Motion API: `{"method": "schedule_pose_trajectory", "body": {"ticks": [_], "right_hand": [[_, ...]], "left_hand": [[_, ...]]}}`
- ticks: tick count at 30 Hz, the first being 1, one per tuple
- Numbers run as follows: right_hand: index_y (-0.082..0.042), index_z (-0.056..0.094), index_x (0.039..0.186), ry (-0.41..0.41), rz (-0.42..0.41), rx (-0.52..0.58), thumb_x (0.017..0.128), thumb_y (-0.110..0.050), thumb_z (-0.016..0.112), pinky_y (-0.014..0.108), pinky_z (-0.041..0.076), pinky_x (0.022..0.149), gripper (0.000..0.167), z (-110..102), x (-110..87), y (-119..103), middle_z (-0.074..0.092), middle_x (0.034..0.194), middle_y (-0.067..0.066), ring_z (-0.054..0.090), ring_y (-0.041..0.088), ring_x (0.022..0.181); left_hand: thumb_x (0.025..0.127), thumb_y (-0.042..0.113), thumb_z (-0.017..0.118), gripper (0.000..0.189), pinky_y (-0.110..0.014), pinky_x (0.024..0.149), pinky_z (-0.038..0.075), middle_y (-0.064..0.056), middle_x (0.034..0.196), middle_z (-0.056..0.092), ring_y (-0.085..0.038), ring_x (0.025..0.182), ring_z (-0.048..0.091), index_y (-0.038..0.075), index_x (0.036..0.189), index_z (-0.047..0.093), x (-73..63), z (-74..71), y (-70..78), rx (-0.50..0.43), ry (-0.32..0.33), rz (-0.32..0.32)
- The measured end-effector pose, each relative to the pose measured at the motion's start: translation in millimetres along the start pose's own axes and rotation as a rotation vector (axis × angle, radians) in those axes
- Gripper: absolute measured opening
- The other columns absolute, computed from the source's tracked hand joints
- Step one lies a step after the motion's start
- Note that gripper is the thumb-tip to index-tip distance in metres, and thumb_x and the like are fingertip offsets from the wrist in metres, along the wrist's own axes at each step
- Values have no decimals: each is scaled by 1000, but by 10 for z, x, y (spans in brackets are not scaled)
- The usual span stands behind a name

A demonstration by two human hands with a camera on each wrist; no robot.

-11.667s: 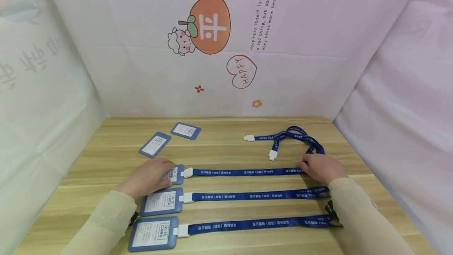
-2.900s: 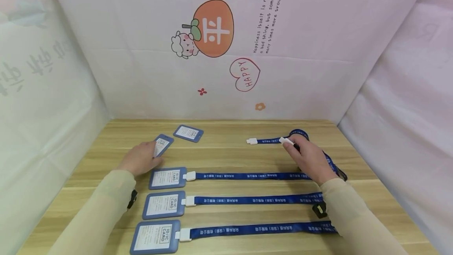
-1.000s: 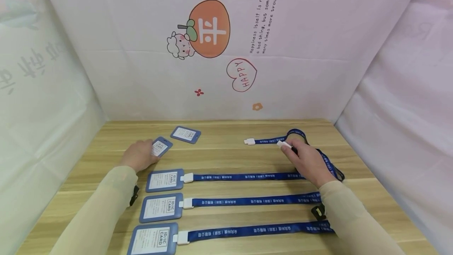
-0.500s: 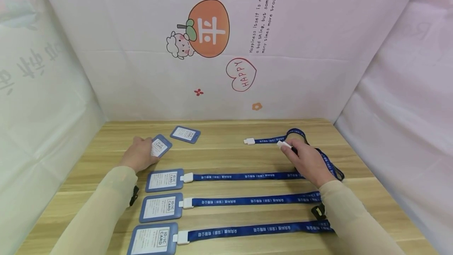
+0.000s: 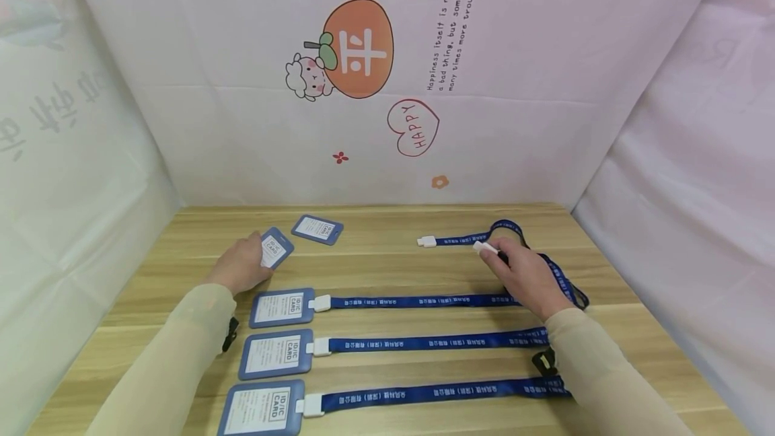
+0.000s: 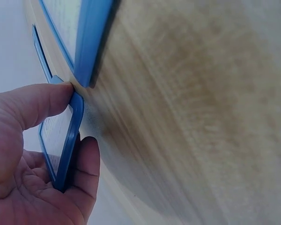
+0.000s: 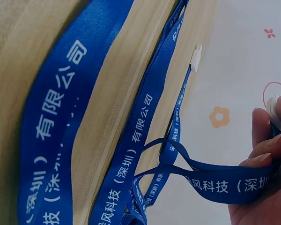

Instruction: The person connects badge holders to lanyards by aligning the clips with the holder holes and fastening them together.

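My left hand [image 5: 242, 264] grips a blue ID card holder [image 5: 274, 249] at the back left. In the left wrist view the thumb presses the corner of the holder [image 6: 76, 117] and curled fingers lie behind it. At the back right, my right hand [image 5: 529, 278] pinches a blue lanyard close to its white clip [image 5: 486, 247]. The strap [image 7: 220, 185] runs out from those fingers in the right wrist view. This lanyard's other white clip [image 5: 426, 241] lies on the table to the left, with a loop of strap behind the hand.
Three card holders, the nearest one [image 5: 262, 409] among them, lie in rows on the wooden table [image 5: 387, 261], each joined to a lanyard [image 5: 442, 392] stretched rightward. Another loose card holder [image 5: 317, 229] lies at the back. A printed cloth [image 5: 484, 147] hangs behind the table.
Earlier my hands were at the rearmost joined holder and its strap; since then they have moved to the loose holder and lanyard clip. Within the last second the gripped holder has tilted up slightly.
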State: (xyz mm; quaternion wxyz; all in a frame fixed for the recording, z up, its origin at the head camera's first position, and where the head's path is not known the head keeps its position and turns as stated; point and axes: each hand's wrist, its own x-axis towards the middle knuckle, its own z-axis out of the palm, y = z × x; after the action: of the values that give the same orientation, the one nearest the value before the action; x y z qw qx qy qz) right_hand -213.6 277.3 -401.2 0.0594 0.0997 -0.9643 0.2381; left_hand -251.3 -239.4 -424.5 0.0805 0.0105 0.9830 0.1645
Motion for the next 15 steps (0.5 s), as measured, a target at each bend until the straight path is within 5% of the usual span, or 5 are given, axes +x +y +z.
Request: {"method": "schedule_pose_trajectory", "body": {"ticks": [4, 15], "right_hand": [[-12, 61, 130, 3, -6, 2, 109, -53, 47, 33, 43, 64, 49, 4, -1, -2, 59, 89, 4, 51, 20, 73], [-13, 63, 129, 11, -19, -4, 109, -52, 47, 38, 49, 74, 46, 13, 2, -1, 67, 100, 5, 56, 22, 82]], "left_hand": [[97, 18, 70, 95, -67, 118, 34, -46, 154, 30, -58, 140, 39, -18, 158, 7, 0, 12, -16, -4, -14, -12], [89, 24, 73, 111, -68, 116, 37, -48, 152, 30, -54, 129, 48, -18, 157, -4, -7, 47, -84, -34, -19, -31]]}}
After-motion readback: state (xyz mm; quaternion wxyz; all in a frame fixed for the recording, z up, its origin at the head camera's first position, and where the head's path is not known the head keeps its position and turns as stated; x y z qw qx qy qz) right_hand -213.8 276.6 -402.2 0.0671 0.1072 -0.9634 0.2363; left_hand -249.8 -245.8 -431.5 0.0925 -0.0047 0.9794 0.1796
